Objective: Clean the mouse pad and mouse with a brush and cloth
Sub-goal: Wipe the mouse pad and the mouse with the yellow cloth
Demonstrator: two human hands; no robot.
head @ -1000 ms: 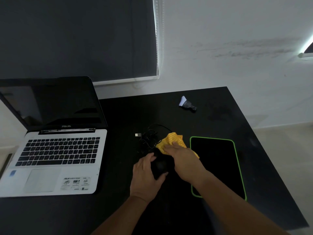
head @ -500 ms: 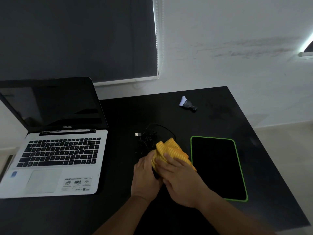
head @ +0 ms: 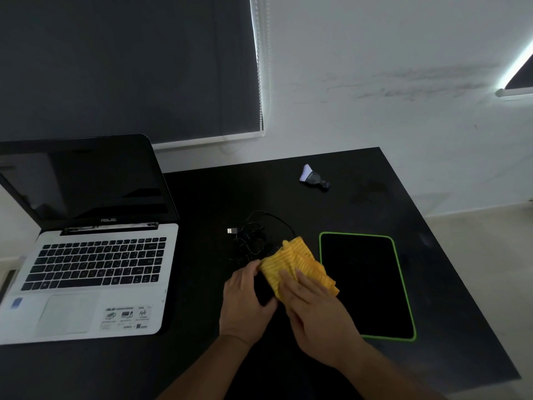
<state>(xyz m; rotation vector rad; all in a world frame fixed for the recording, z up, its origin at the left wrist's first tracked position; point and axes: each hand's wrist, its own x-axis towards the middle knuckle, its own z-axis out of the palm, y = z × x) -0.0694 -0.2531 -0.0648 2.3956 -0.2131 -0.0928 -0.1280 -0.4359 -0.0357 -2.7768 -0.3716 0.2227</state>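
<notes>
Black desk [head: 202, 370] nearest, where the left hand [head: 248, 301] cups the dark mouse [head: 264, 290] by its sides while the right hand [head: 314, 310] presses the soft, limp yellow cloth [head: 294, 264] over it. Beyond lie the tangled cable [head: 253, 238], the green-edged mouse pad [head: 366, 284] just right, and farthest the small brush [head: 313, 178]

2 bare forearms, left hand [head: 245, 304] and right hand [head: 317, 310] ungloved, no sleeves, rings or watch
</notes>
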